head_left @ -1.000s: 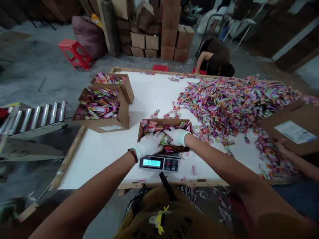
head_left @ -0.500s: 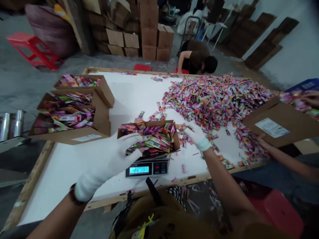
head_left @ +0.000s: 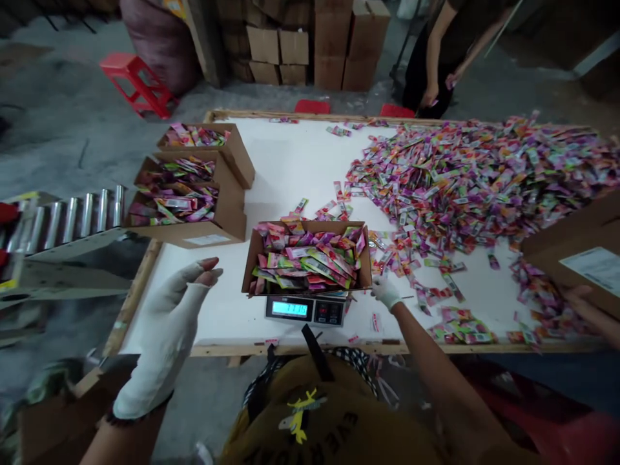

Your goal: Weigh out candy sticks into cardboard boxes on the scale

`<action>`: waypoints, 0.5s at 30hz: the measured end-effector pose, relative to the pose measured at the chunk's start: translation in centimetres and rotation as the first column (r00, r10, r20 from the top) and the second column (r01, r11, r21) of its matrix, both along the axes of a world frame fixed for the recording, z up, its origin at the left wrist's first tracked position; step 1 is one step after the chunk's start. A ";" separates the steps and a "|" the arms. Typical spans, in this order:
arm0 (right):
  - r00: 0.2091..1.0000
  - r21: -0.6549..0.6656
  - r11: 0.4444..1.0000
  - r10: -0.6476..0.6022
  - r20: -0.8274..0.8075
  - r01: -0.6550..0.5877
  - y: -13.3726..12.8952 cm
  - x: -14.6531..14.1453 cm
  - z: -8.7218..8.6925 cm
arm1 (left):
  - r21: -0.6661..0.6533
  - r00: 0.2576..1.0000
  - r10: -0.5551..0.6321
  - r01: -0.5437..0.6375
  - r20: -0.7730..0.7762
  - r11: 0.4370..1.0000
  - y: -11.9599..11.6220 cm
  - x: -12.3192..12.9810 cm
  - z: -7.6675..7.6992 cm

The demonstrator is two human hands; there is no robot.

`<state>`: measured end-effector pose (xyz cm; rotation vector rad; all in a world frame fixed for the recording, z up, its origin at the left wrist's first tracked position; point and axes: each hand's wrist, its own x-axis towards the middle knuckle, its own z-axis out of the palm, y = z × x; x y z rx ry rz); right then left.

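Note:
A cardboard box (head_left: 247, 265) full of colourful small packets (head_left: 310, 258) rests on a digital scale (head_left: 305, 310) with a lit blue display. My left hand (head_left: 177, 307), in a white glove with bare fingertips, is raised over the table left of the box, thumb and fingers apart, holding nothing. At the box's lower right corner is my right hand (head_left: 386, 292), also gloved; its fingers are small in view and partly hidden, and whether they grip the box edge is unclear.
Filled boxes (head_left: 232, 206) stand at the table's left. A large heap of packets (head_left: 465, 187) covers the right side. Another person's hand (head_left: 586, 307) touches a box (head_left: 571, 245) at far right. A person (head_left: 440, 58) stands beyond the table. A roller conveyor (head_left: 72, 219) is at left.
My left hand has moved left, off the packets in the box. My right hand has lowered to the box's corner. The view has shifted, and the person beyond the table has straightened from a crouch.

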<state>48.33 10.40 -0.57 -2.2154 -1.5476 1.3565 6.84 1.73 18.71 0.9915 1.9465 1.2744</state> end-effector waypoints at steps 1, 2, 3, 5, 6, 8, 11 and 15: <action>0.999 0.036 0.999 -0.034 0.001 0.034 -0.1 1.4 0.8 | 0.011 0.999 0.001 -0.002 0.050 1.000 0.0 0.2 -0.1; 0.998 0.081 0.995 -0.065 -0.002 0.065 -0.2 2.8 1.9 | 0.023 0.996 0.006 -0.008 0.093 1.000 0.1 0.4 -0.1; 0.996 0.127 0.988 -0.090 -0.005 0.090 -0.4 4.1 3.2 | 0.029 0.994 0.007 -0.010 0.110 1.000 0.2 0.8 0.1; 0.985 0.277 0.945 -0.168 -0.038 0.172 -1.1 6.2 6.7 | 0.027 0.992 -0.002 -0.001 0.127 1.000 0.5 1.6 0.9; 0.973 0.379 0.896 -0.210 -0.096 0.231 -1.5 6.9 8.7 | 0.020 0.992 -0.020 0.018 0.128 1.000 0.6 1.9 1.3; 0.923 0.560 0.739 -0.234 -0.306 0.374 -2.4 7.2 13.0 | 0.008 0.991 -0.069 0.068 0.116 0.998 1.0 2.4 2.1; 0.807 0.570 0.687 -0.040 -0.589 0.451 -3.2 5.0 18.7 | 0.010 0.989 -0.130 0.130 0.069 0.992 1.8 2.6 2.4; 0.849 0.544 0.817 0.139 -0.509 0.193 -2.0 -0.2 21.8 | -0.010 0.981 -0.190 0.190 -0.040 0.982 3.5 2.9 1.0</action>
